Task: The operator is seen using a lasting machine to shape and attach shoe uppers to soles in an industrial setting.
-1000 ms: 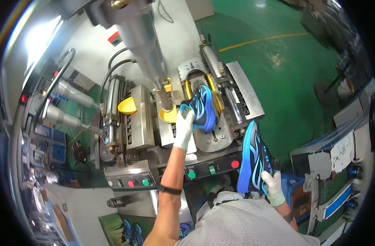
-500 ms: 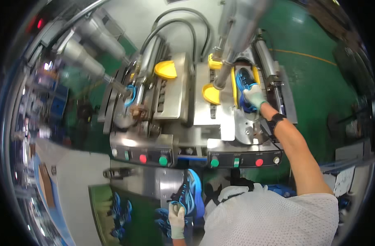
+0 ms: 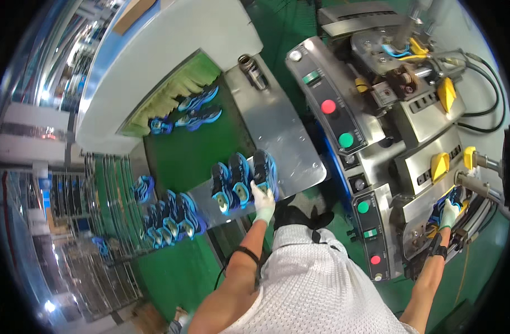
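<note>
Half a second ago the view faced the machine head-on, with the left hand low at the bottom of the frame holding a blue shoe upright. Now the view has swung to the person's left, so the machine [image 3: 411,139] fills the upper right and a conveyor shows at centre left. The left hand [image 3: 262,201], in a white glove, now rests on the rightmost blue shoe [image 3: 265,171], fingers curled over its heel end; the shoe lies on a steel plate [image 3: 282,133] just right of two matching shoes [image 3: 231,181]. The right hand [image 3: 447,212], also gloved, is still at the machine, at the right edge of the frame, closed on a blue shoe in the press [image 3: 449,199] below a yellow pad [image 3: 440,165], as it was before.

The steel plate slopes across the middle of the frame beside a green conveyor belt [image 3: 182,158]. Further blue shoes [image 3: 196,108] lie on the belt at the mouth of a grey tunnel housing [image 3: 154,44] in the upper left. More pairs [image 3: 168,217] crowd the belt's lower left end. Red and green buttons [image 3: 337,122] dot the machine's control panels. The floor [image 3: 171,273] is green, and wire racks [image 3: 71,195] stand at the left edge.
</note>
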Available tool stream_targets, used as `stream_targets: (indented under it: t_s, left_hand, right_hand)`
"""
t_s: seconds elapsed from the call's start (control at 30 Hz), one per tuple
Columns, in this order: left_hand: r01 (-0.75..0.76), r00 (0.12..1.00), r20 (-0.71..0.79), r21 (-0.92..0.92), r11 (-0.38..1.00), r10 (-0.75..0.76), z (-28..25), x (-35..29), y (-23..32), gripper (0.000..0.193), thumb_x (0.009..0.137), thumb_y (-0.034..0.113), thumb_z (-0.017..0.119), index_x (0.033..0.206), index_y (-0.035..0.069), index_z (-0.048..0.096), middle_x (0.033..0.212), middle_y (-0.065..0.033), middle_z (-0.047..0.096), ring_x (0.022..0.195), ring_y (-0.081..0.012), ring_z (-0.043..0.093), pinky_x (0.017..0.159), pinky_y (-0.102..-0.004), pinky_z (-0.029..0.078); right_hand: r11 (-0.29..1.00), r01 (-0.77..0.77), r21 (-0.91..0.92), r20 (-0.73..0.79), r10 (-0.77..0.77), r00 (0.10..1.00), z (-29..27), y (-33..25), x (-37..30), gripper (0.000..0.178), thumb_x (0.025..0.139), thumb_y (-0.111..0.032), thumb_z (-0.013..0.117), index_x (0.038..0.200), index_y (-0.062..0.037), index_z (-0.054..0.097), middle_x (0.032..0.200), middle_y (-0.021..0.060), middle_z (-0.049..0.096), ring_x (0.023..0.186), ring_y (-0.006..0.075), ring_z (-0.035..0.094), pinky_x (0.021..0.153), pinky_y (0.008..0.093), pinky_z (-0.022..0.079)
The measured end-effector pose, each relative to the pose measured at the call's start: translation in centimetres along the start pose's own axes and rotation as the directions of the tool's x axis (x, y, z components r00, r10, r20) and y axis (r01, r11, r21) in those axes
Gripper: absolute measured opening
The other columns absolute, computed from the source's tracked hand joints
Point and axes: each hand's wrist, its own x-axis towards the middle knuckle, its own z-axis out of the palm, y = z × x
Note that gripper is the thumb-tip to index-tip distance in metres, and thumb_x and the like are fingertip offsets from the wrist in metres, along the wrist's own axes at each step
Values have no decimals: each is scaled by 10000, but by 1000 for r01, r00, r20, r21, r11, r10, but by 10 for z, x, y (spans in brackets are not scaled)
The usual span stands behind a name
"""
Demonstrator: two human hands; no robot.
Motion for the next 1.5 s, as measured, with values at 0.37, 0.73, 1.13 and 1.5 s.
stream_targets:
  t_s: [0.37,0.73,1.13,1.5]
  left_hand:
    - [-207,978,-47,-212,955,202,-127,7,-1,688,894,110,689,1466,-61,347,1448,-245,437,1364,-343,440,1156,-404,345]
    - [65,984,178,-206,976,-28,-60,89,-71,919,725,158,827,1449,-47,300,1392,-250,433,1309,-379,449,1132,-428,356]
    - [-66,921,377,-91,994,96,-84,146,-79,793,707,82,762,1407,-25,406,1254,-220,580,1093,-325,603,991,-414,481]
    - [-525,298,814,-295,798,498,-51,90,57,803,705,199,833,1385,-48,485,1322,-221,583,1198,-353,568,1073,-412,415]
  right_hand:
    - [941,237,243,-113,-216,970,-38,-192,-175,611,965,-284,643,1418,58,417,1388,200,513,1267,279,500,1075,366,369]
    - [780,556,-286,540,-348,767,84,-300,-389,968,740,-234,745,1502,76,234,1563,363,198,1475,504,178,1203,569,155]
    - [914,80,398,672,-350,652,233,-459,-570,624,770,-134,720,1309,47,463,1240,279,558,1200,423,535,1041,447,445]
    - [672,-586,452,516,339,786,57,-321,-554,799,767,-458,803,1334,23,512,1141,202,672,1062,292,655,943,351,500]
